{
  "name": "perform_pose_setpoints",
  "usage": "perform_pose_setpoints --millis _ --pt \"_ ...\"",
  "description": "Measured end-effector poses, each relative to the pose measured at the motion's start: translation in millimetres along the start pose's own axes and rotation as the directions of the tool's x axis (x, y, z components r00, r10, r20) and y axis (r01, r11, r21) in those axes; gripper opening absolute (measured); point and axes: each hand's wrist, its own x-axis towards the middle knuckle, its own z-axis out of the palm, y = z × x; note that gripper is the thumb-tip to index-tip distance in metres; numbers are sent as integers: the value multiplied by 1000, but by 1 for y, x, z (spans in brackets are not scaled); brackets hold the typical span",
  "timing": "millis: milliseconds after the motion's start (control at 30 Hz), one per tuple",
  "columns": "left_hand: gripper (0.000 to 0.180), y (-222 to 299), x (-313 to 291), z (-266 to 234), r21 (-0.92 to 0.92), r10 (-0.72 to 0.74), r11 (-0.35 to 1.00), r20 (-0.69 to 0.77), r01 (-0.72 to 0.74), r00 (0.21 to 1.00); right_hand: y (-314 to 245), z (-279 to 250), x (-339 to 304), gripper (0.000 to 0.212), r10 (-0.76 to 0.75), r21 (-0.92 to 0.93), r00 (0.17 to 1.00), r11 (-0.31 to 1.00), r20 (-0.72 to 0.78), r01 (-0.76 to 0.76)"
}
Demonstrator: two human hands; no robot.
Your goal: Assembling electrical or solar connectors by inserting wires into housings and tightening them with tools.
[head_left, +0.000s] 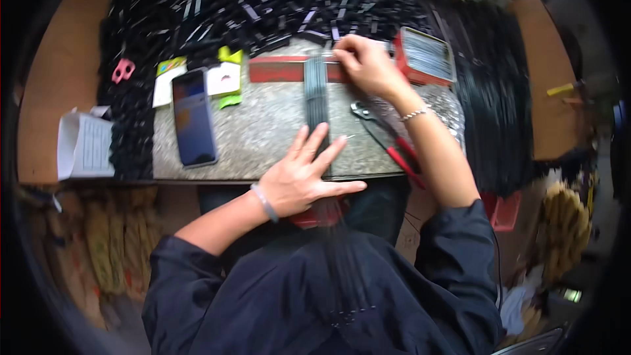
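Observation:
A flat bundle of thin dark strips [316, 95] lies across a red bar [277, 70] on the grey speckled work surface. It runs toward me over the front edge, where its lower part is blurred above my lap. My left hand [296, 177] rests with fingers spread over the near part of the bundle. At the right part of the bar, my right hand [371, 69] has its fingers curled in a pinch. What the fingertips hold, if anything, is hidden. Red-handled pliers [388, 138] lie with their jaws just below the right hand.
Beside the right hand stands a red open box [426, 58] of thin greyish pieces. A smartphone [194, 118] lies at left by a yellow-and-white packet [227, 79]. Heaps of black pieces [263, 0] cover the back. Pink scissor handles [123, 71] and a white paper box [85, 144] sit far left.

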Motion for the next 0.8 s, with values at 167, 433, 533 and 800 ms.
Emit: perform_pose_setpoints --millis 167,433,533,800 --pt "59 -7 -4 6 -28 5 1000 -42 -6 999 1 5 5 15 5 38 1000 999 -3 -5" --pt "59 -8 -6 7 -61 -3 998 -45 1 999 -3 6 6 14 10 -8 1000 1000 -3 -10" --pt "58 -7 -6 7 -60 -5 998 -39 3 999 -2 3 5 14 30 -31 999 999 -17 -31" --pt "56 -7 -6 9 -51 -6 999 -45 3 999 0 5 5 15 16 -54 1000 998 -15 -17"
